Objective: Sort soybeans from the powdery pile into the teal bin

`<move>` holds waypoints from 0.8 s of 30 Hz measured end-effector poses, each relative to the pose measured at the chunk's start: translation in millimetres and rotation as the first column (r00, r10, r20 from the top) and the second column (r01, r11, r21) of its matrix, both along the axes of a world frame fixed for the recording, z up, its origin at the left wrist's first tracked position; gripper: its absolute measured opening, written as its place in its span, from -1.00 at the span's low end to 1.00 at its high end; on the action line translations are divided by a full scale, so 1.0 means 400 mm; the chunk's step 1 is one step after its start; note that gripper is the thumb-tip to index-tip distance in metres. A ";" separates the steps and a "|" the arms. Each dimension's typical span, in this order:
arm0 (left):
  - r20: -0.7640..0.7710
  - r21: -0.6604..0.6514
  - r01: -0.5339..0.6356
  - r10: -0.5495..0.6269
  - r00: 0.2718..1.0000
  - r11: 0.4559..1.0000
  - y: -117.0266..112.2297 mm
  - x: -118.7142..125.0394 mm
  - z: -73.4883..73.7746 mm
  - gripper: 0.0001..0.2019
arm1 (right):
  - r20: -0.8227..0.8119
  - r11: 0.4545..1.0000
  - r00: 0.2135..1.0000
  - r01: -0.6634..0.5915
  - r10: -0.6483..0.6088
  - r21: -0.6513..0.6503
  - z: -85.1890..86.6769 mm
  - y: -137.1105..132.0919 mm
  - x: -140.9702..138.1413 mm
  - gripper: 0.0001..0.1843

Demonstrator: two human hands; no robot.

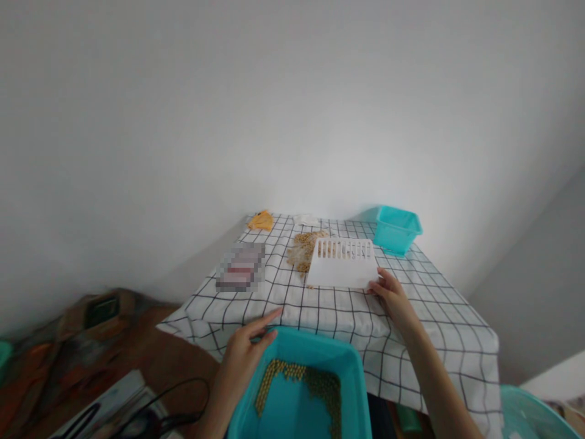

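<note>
Right hand (pixel 388 288) has a pinch grip on this white slotted plastic panel (pixel 340 274), over the middle of the white checked-cloth bench (pixel 434 323). Left hand (pixel 247 346) is loosely open by the near rectangular teal plastic bin (pixel 315 337). Pale far wall (pixel 292 110).

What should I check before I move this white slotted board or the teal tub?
1. Right hand on the white slotted board: ok, fingers at its near right corner.
2. Left hand gripping the teal tub: cannot tell; it is at the far left corner.
3. Tub's underside supported: cannot tell, hidden.
4. Golden grains and dark green grains inside the tub: ok, along its walls.
5. Table free of loose grains: not ok, tan grains lie by the board.
</note>
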State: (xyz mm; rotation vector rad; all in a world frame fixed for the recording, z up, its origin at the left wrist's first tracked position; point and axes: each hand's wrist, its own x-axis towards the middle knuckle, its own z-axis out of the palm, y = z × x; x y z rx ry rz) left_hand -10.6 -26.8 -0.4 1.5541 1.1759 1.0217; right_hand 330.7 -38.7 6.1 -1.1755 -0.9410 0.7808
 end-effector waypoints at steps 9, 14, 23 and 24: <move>0.005 -0.037 0.024 -0.024 1.000 0.999 0.002 0.000 -0.004 -0.50 | 0.058 0.998 0.998 -0.041 0.038 0.041 -0.010 -0.003 0.004 -0.60; 0.018 -0.056 0.013 -0.012 1.000 0.998 -0.002 0.002 0.003 -0.50 | 0.094 0.994 0.991 -0.101 0.097 0.038 -0.010 -0.003 0.009 -0.64; 0.036 -0.081 -0.010 0.013 0.999 0.997 -0.007 0.004 0.013 -0.50 | 0.038 0.973 0.972 -0.231 0.231 0.004 0.009 -0.024 0.001 -0.66; 0.043 -0.084 -0.014 0.018 0.999 0.996 -0.008 0.005 0.014 -0.51 | 0.008 0.975 0.975 -0.223 0.223 0.013 0.012 -0.023 0.001 -0.65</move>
